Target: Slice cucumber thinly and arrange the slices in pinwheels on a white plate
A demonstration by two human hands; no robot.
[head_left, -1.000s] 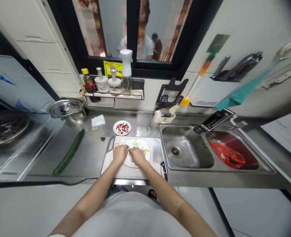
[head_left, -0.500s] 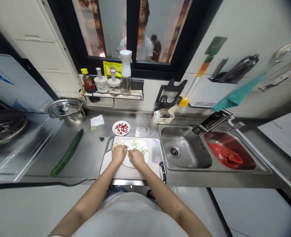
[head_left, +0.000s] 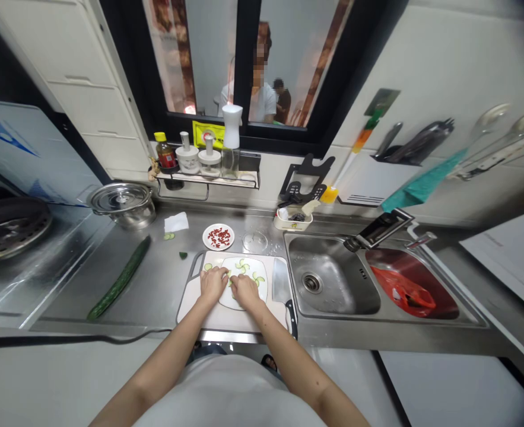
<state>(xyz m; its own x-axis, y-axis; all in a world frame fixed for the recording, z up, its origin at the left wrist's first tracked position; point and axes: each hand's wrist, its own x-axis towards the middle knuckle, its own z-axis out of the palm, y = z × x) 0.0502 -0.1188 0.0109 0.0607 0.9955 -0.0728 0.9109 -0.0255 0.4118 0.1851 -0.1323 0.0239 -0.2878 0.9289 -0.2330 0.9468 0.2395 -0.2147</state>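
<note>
A white plate (head_left: 239,301) lies on the cutting board (head_left: 217,321), with thin green-edged cucumber slices (head_left: 243,266) arranged on it. Over the plate's left side, my left hand (head_left: 213,283) pinches at a small pale-green piece. My right hand (head_left: 244,290) is close beside it, fingers bent together low over the plate; what they hold is too small to make out. A cleaver (head_left: 282,281) rests on the board's right side. One cucumber slice (head_left: 208,267) sits on the board, up from my left hand.
Behind the board stands a small plate of red pieces (head_left: 218,236). A whole cucumber (head_left: 120,279) and a lidded pot (head_left: 123,204) are on the left. The double sink (head_left: 333,284) is at the right. A shelf (head_left: 212,179) holds bottles. People show in the window.
The view has shifted slightly. My hands stay over the plate's left side, with only small finger movements.
</note>
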